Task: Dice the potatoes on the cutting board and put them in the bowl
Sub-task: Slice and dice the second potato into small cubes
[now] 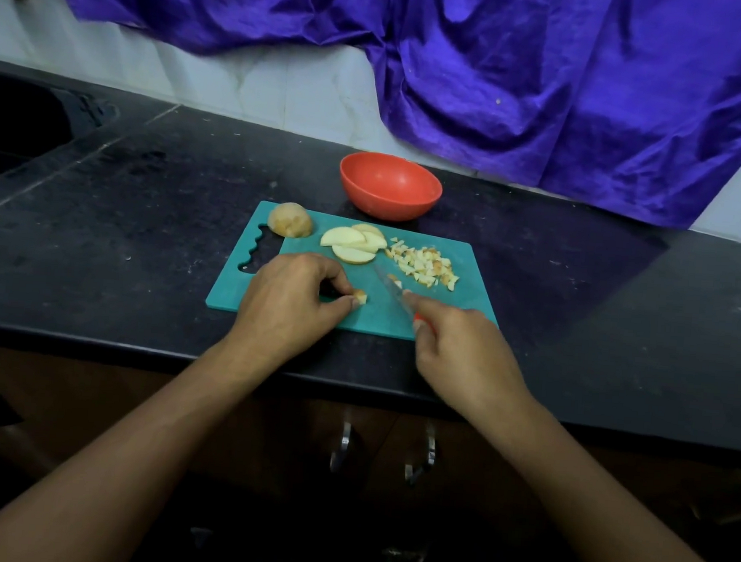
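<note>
Pale potato chunk near the middle of the teal cutting board, pinched between thumb and fingertips of the left hand. Over on its right, the right hand is wrapped round the orange handle of the knife, forefinger laid along the top, blade angled toward the board's far side; whether the edge touches the board, I cannot tell. A heap of diced potato lies on the board's far right part. Next to it, three slices overlap. A domed potato half sits at the board's far left corner. Just beyond the board's far edge stands the red bowl on the black worktop. Purple cloth hangs well behind the board.
</note>
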Tool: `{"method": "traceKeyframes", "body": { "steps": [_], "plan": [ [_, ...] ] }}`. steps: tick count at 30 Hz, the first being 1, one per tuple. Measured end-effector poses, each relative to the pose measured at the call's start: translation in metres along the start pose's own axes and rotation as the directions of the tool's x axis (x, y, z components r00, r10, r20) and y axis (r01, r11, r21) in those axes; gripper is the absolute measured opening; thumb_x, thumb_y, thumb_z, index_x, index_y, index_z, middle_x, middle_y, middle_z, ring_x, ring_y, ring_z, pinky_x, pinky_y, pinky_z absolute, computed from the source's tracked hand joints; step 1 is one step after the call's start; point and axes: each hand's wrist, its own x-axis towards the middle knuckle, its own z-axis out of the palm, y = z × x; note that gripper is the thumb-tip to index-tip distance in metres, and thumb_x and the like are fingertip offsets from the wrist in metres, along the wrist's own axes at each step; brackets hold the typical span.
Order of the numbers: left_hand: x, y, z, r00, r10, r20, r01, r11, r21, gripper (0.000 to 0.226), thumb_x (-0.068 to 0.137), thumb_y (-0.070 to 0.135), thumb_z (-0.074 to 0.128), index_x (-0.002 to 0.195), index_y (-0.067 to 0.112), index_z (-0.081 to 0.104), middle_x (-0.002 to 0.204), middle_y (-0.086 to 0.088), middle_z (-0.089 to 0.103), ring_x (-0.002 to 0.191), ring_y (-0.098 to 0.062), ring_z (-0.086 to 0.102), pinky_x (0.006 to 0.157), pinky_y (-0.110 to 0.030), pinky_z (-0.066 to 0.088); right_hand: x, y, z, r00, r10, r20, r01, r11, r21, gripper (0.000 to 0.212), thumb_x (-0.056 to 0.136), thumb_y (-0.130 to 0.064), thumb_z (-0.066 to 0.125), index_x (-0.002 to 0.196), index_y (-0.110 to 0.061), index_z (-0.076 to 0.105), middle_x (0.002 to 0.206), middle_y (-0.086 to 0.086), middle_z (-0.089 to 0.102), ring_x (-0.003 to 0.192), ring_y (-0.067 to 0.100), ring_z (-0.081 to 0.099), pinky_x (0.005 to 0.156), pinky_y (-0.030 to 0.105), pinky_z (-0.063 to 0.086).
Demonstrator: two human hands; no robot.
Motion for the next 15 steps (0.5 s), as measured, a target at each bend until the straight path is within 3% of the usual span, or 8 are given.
{"method": "traceKeyframes", "body": {
  "steps": [5,10,13,15],
  "plan": [
    [-0.001,0.006,0.0,0.997,0.074,-0.019,-0.072,0.993,0.091,0.016,0.087,0.046,0.073,0.089,0.034,0.061,0.087,0.017,0.063,0.087,-0.004,0.059,0.077,-0.037,0.056,0.006,0.011,-0.007,0.994,0.072,0.087,-0.097,0.936,0.337,0.039,0.106,-0.029,0.053,0.143,-0.039,0.057,0.079,-0.011,0.062,0.057,0.009,0.055,0.052,0.027,0.045],
    [0.005,0.007,0.001,0.995,0.101,0.004,-0.101,0.99,0.101,0.015,0.097,0.049,0.058,0.104,0.036,0.057,0.089,0.015,0.062,0.083,-0.008,0.058,0.072,-0.04,0.054,0.005,0.009,-0.015,0.994,0.07,0.084,-0.098,0.912,0.399,0.039,0.106,-0.029,0.052,0.142,-0.042,0.055,0.078,-0.011,0.061,0.049,0.001,0.054,0.047,0.019,0.041],
    [0.007,-0.003,-0.003,0.985,0.129,0.111,-0.136,0.989,0.055,0.032,0.102,0.03,0.055,0.131,0.041,0.056,0.124,0.016,0.061,0.104,-0.007,0.057,0.087,-0.037,0.051,0.005,0.012,-0.017,0.993,0.091,0.082,-0.117,0.899,0.422,0.038,0.107,-0.028,0.052,0.141,-0.043,0.056,0.075,-0.004,0.066,0.045,0.002,0.052,0.046,0.023,0.043],
    [0.007,-0.008,-0.006,0.964,0.189,0.187,-0.199,0.979,0.036,0.049,0.1,0.015,0.055,0.14,0.044,0.055,0.141,0.019,0.053,0.123,-0.005,0.049,0.096,-0.035,0.047,0.004,0.013,-0.017,0.991,0.103,0.085,-0.13,0.888,0.441,0.038,0.106,-0.028,0.053,0.141,-0.043,0.057,0.073,0.0,0.067,0.043,0.002,0.051,0.044,0.024,0.042]
  ]
}}
